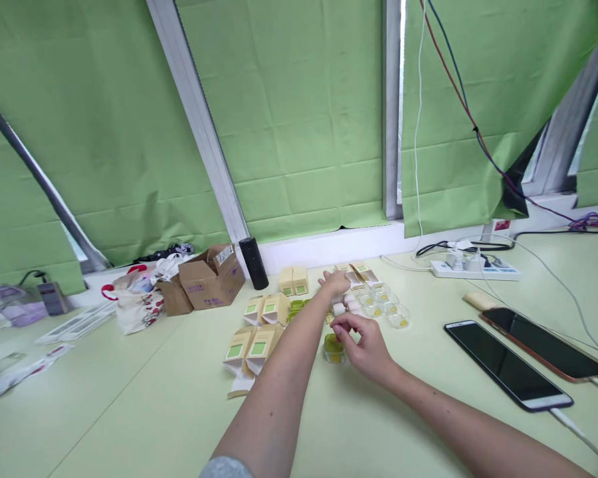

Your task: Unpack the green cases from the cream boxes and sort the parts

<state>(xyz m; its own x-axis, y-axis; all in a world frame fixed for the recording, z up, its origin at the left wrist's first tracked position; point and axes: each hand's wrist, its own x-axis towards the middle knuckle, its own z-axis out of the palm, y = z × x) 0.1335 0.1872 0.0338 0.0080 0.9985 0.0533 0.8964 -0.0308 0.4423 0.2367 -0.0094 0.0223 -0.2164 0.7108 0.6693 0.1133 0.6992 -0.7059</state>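
My left hand (335,283) is stretched far forward with its fingers extended, close to the cream boxes (361,272) at the back. My right hand (365,345) is pinched just above a small clear container with a green top or contents (333,348); whatever lies between its fingertips is too small to make out. Between the hands stand small white and pinkish pieces (339,309). To their right are several clear containers with yellow spots (379,305). Left of my forearm, green pieces (296,307) are partly hidden, beside cream boxes with green labels (259,348).
Two phones (508,364) lie on the right, with cables running to a power strip (473,269). A black cylinder (254,263), a cardboard box (214,282) and a cloth bag (138,305) stand at the back left. Green blinds (299,119) hang behind the table (144,405).
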